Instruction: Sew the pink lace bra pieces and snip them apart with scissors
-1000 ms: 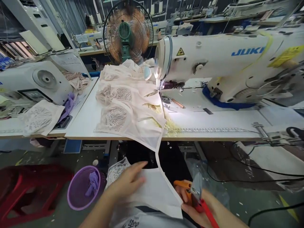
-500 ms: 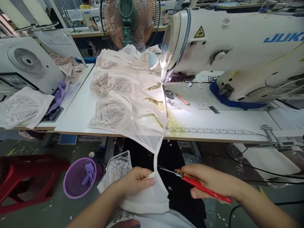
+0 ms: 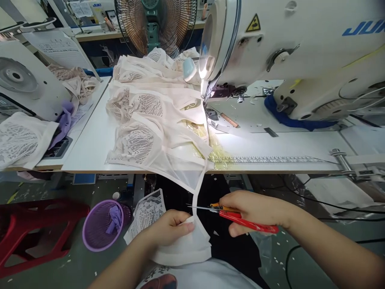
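Note:
My left hand pinches a white fabric piece with a lace part, low over my lap. A narrow white strip runs up from it to the cream lace bra pieces on the table. In my right hand is a pair of small scissors with red and orange handles. Its thin blades point left and cross the strip just above the left hand. Whether the strip is cut through, I cannot tell.
A white sewing machine stands over the white table, which has a printed ruler along its front edge. Behind is a fan. A purple basket and a red stool stand on the floor at left.
The right hand has moved left and slightly up, bringing the scissor blades from beside the strip to across it. The left hand keeps its pinch on the fabric. The camera view has shifted slightly.

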Action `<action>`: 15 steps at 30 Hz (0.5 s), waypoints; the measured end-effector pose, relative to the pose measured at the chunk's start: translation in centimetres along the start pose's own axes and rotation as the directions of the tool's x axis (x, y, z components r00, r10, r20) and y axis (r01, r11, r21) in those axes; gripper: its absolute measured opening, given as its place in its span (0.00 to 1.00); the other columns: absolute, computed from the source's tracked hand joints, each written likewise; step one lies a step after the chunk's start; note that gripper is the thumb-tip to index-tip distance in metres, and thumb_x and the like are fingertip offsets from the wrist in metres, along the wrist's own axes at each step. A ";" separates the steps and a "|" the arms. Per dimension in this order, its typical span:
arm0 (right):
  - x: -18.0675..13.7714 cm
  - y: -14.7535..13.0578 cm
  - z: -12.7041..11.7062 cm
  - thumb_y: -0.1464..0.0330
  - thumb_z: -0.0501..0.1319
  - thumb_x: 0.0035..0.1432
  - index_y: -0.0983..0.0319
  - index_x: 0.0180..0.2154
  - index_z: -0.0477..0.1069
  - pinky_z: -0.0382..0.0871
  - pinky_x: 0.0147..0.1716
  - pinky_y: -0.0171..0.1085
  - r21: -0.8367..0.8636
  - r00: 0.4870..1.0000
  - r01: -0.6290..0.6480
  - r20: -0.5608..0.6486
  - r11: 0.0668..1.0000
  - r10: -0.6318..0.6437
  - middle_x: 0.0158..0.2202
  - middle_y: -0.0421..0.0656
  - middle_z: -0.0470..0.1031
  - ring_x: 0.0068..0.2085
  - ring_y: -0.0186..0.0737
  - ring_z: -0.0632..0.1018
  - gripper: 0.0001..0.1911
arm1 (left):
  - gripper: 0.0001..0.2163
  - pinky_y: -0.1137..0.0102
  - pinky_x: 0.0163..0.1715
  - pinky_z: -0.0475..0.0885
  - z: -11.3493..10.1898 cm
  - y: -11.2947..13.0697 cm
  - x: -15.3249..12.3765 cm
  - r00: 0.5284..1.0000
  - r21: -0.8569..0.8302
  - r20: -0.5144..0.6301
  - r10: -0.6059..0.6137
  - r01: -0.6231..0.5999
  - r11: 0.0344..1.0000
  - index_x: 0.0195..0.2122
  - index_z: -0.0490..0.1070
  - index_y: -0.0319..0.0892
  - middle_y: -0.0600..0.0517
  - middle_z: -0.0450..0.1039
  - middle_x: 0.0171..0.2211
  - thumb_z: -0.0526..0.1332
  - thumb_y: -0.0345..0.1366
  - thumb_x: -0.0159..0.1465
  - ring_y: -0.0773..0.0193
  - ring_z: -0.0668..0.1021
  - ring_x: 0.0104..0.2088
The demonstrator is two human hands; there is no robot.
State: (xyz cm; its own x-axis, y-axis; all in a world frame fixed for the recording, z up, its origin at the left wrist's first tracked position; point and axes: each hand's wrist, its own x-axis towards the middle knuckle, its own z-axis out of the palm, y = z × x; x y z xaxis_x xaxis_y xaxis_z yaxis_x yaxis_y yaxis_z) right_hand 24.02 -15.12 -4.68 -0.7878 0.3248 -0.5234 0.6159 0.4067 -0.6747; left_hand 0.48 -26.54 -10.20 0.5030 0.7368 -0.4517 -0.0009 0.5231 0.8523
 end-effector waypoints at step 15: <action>1.2 1.2 5.7 0.43 0.60 0.46 0.62 0.32 0.65 0.66 0.31 0.37 0.720 0.915 0.315 -0.403 0.618 0.003 0.32 0.43 0.70 0.34 0.40 0.72 0.28 | 0.17 0.72 0.31 0.68 0.8 4.8 -0.5 0.908 0.432 0.130 0.399 -0.414 0.801 0.37 0.76 0.39 0.47 0.74 0.29 0.51 0.44 0.66 0.64 0.75 0.30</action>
State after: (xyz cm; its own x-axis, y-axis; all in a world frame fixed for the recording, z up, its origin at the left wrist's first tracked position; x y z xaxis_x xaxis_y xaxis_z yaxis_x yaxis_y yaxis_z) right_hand 23.81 -19.13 -9.06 -0.7165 0.6427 -0.2713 0.1280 -0.2612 -0.9568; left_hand 0.95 -24.74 -5.66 0.5683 0.8220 -0.0360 0.1648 -0.0709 0.9838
